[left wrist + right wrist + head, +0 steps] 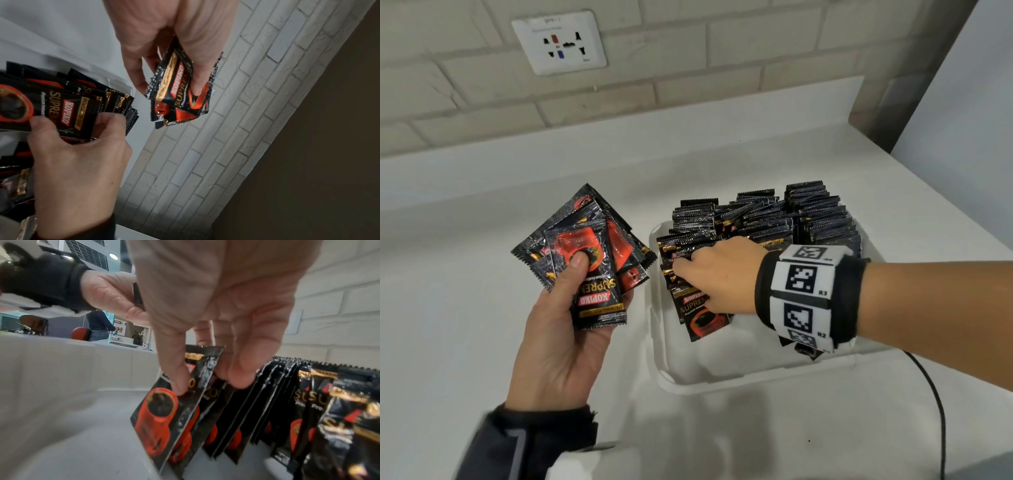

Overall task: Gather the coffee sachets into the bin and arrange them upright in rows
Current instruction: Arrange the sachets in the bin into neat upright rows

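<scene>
White surface [482, 342] under everything; the landmark is the white bin [722, 373] sitting on it. Brick wall behind the bin, with a wall socket [558, 42] up and to the left of it. A black cable [931, 387] runs along the surface just right of the bin.

Inside the bin: rows of sachets [801, 219] stand on edge, filling the far part; the near part of the bin floor is bare. The front row [179, 415] leans toward the bare end rather than standing straight.

My right hand [717, 270] is down in the bin at that front row, thumb and fingers [240, 376] pinching the top of the leaning sachets. My left hand [565, 329] is held above the surface just left of the bin, gripping a loose fan of sachets [585, 250], thumb pressed on the top one.

Risks, my judgement: the front row has nothing behind it on the near side, so if I let go it could topple flat onto the bin floor. The fan in my left hand is splayed and glossy; a slack thumb could spill it onto the surface.

Legible print: "KOPIKO" in white on a red band, "SUPRE…" in gold below it, partly covered. Wrist band [808, 294] markers read "R2", "R3".
</scene>
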Motion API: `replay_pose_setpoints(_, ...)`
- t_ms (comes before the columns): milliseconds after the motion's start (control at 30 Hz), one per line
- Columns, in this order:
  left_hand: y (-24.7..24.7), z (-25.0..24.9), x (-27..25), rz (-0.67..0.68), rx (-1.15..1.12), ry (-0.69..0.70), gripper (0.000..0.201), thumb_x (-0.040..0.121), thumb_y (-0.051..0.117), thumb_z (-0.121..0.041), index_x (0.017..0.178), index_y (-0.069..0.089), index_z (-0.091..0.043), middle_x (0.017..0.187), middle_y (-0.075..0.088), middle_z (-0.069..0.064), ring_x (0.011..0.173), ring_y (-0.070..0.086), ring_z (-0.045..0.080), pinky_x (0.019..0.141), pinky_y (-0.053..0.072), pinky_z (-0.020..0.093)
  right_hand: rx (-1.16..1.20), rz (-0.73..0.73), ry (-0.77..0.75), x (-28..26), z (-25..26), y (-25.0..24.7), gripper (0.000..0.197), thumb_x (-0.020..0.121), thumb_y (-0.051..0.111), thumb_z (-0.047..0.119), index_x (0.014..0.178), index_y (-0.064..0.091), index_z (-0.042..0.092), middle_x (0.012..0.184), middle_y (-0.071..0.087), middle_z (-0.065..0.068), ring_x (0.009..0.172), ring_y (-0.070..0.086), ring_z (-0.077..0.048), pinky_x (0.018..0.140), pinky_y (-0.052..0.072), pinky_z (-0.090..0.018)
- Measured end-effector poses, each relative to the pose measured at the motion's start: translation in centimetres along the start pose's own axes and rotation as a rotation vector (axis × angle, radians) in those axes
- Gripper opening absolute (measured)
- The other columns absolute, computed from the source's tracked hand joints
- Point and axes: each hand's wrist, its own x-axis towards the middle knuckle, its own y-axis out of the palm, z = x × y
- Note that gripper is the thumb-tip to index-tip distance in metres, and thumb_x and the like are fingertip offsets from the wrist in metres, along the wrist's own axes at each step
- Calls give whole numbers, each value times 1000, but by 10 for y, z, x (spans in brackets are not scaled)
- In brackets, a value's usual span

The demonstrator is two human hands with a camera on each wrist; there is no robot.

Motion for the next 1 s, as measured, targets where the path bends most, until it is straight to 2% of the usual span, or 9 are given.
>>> replay_pose_setpoints(167,2,3,1,30,12,-14,18,71,61,-20,79,76,-18,88,74,2,79,71,16,73,57,35,83,-132,50,-4,-11,-20,31,91,47,16,120,38,12,92,53,-1,70,49,-18,52,40,-28)
replay_pose_setpoints(300,10,8,3,69,58,-25,34,74,60,-18,107,64,-12,98,72,8,84,70,19,72,59,34,476,-234,150,-19,-31,-47,20,96,38,16,112,50,13,82,53,6,71,53,-9,59,42,-18)
replay_pose_setpoints(400,21,16,2,101,85,-41,38,73,61,-16,110,63,-8,106,70,13,86,69,22,76,57,39,971,-231,194,-35,-35,-50,33,95,42,35,123,45,19,99,57,5,90,62,-14,73,55,-24)
replay_pose_setpoints(500,36,28,-3,174,129,-57,37,73,61,-16,109,64,-7,103,71,14,85,70,23,74,58,37,1261,-180,190,-48,-28,-39,70,77,55,50,139,28,29,123,50,8,106,60,-14,88,53,-36)
replay_pose_setpoints(567,48,38,-9,208,158,-59,38,72,62,-16,109,64,-7,98,72,12,83,70,22,70,59,33,1382,-184,160,-53,-20,-26,81,71,62,47,140,23,29,120,52,12,103,60,-8,88,53,-29)
replay_pose_setpoints(633,57,47,-13,217,205,-38,39,69,64,-17,108,63,-9,94,72,10,81,70,20,66,58,31,1464,-220,165,-56,-14,-15,75,80,65,31,140,20,25,107,55,19,96,58,4,84,48,-10)
replay_pose_setpoints(700,63,53,-16,198,241,-24,47,68,68,-19,114,61,-9,99,71,11,86,70,23,71,57,37,1531,-257,183,-60,-13,-8,70,85,63,20,138,18,28,103,54,23,94,55,10,82,45,-3)
replay_pose_setpoints(800,67,56,-18,186,273,-30,61,67,78,-22,122,55,-11,108,69,14,92,69,28,76,57,46,1619,-286,166,-66,-15,-3,54,87,59,8,122,28,35,106,58,14,89,60,7,75,52,-12)
replay_pose_setpoints(1000,69,53,-17,344,344,-137,53,73,59,-42,116,61,-11,107,70,12,94,68,25,77,56,36,1853,-354,236,-76,-24,7,45,83,56,-1,117,46,27,113,59,-2,101,63,-21,79,56,-42)
